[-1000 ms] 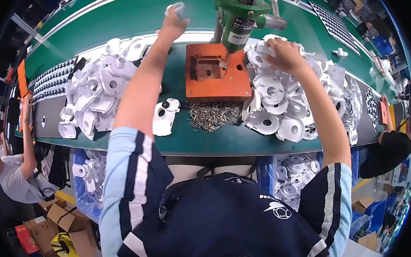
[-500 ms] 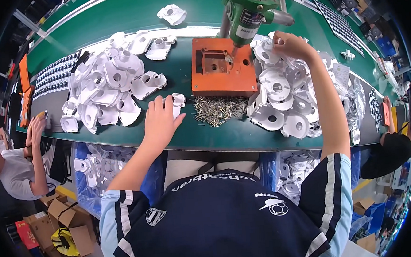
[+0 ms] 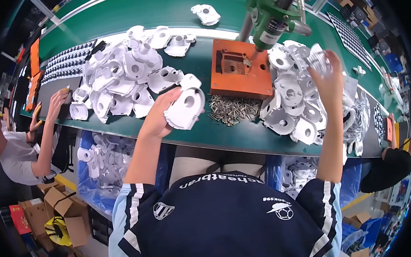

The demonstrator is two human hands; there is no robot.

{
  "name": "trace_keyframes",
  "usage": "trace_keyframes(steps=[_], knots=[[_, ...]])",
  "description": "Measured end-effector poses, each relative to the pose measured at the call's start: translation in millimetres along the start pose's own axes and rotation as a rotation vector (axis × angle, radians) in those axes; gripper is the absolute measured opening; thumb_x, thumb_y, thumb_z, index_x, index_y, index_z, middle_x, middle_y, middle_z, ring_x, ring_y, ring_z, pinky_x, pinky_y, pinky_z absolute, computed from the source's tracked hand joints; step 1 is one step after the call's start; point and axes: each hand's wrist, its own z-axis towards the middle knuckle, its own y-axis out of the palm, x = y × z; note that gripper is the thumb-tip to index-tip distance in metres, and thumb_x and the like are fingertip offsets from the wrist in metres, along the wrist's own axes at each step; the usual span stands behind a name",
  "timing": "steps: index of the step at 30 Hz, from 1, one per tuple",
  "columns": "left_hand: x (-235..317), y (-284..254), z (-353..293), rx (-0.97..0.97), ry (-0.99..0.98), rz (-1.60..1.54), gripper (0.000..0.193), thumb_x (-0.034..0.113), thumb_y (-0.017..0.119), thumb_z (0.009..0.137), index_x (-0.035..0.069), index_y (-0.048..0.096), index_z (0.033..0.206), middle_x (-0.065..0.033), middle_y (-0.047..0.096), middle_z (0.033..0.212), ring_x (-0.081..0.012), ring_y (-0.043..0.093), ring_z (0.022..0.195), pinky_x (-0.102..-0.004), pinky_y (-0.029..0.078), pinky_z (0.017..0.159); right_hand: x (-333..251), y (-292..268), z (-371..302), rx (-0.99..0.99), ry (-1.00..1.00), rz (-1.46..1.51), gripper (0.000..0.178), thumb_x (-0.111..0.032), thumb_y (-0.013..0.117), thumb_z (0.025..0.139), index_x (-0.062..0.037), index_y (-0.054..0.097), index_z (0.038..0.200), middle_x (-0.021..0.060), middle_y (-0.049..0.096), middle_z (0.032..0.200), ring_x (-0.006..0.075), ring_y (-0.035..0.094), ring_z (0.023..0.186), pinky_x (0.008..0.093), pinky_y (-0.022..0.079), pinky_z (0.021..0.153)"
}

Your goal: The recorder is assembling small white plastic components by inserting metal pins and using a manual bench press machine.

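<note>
My left hand [image 3: 159, 115] is closed round a white plastic housing [image 3: 184, 112] with a round hole, raised over the front edge of the green table. At the right, my right hand [image 3: 330, 72] grips another white plastic housing [image 3: 319, 58], smeared by motion, above the right-hand heap of white housings [image 3: 289, 94]. Between my hands stands an orange fixture block [image 3: 240, 86] with a recess in its top, under a green press [image 3: 271, 30]. Small metal pins [image 3: 235, 111] lie loose in front of the block.
A second heap of white housings [image 3: 134, 71] covers the table's left part. One lone housing [image 3: 206, 15] lies at the back. Trays of small dark parts [image 3: 67, 62] sit at the far left. Blue-lined bins [image 3: 89, 197] stand below the table edge. Co-workers sit at both sides.
My left hand has lifted a housing off the table and moved right with it. My right hand has come up off the right heap, holding a housing. The whole view has shifted slightly.
</note>
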Motion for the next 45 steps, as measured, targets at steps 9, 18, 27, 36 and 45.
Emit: trace_keyframes(steps=[9,18,27,36,45], knots=[[-4.3,51.1,7.8,-0.161,-0.200,-0.399,0.043,0.030,0.039,0.095,-0.001,0.045,0.125,-0.0148,0.058,0.113,-0.0263,0.060,0.099,-0.0441,0.052,0.080,-117.8,-1.2,-40.7,-0.504,-0.750,0.625,0.050,-0.022,0.076,0.066,-0.0072,0.057,0.109,0.0186,0.051,0.124,0.0330,0.053,0.108,0.0404,0.044,0.088],[-15.0,51.8,11.0,-0.401,-0.271,-0.431,0.038,0.028,0.042,0.094,-0.001,0.049,0.117,-0.0135,0.059,0.110,-0.0241,0.061,0.098,-0.0384,0.052,0.085,-138.6,16.4,-25.1,-0.700,-0.922,0.563,0.039,-0.014,0.071,0.068,-0.0109,0.061,0.105,0.0128,0.049,0.127,0.0363,0.046,0.113,0.0440,0.041,0.089],[-34.7,42.0,-4.2,-0.325,-0.375,-0.210,0.053,0.045,0.042,0.093,0.005,0.041,0.128,-0.0111,0.054,0.117,-0.0216,0.057,0.106,-0.0383,0.051,0.087,-141.1,22.1,-51.4,-0.823,-0.967,0.481,0.039,-0.026,0.075,0.063,-0.0138,0.065,0.099,0.0089,0.052,0.122,0.0343,0.043,0.118,0.0507,0.032,0.094],[-30.8,40.2,-8.9,-0.467,-0.355,-0.278,0.055,0.019,0.057,0.089,0.004,0.032,0.135,-0.0108,0.051,0.122,-0.0199,0.054,0.111,-0.0365,0.048,0.091,-128.8,21.2,-62.3,-0.706,-0.678,0.676,0.073,-0.029,0.082,0.063,-0.0159,0.035,0.117,0.0256,0.030,0.139,0.0423,0.032,0.127,0.0502,0.023,0.102],[28.6,59.5,46.6,-0.155,0.683,1.538,0.041,0.018,0.061,0.082,0.006,0.049,0.119,-0.0167,0.046,0.112,-0.0332,0.046,0.108,-0.0379,0.038,0.092,-61.4,-1.8,-48.6,-0.300,-0.272,0.508,0.053,-0.008,0.061,0.074,-0.0052,0.039,0.123,0.0176,0.044,0.131,0.0278,0.044,0.118,0.0374,0.033,0.095]])
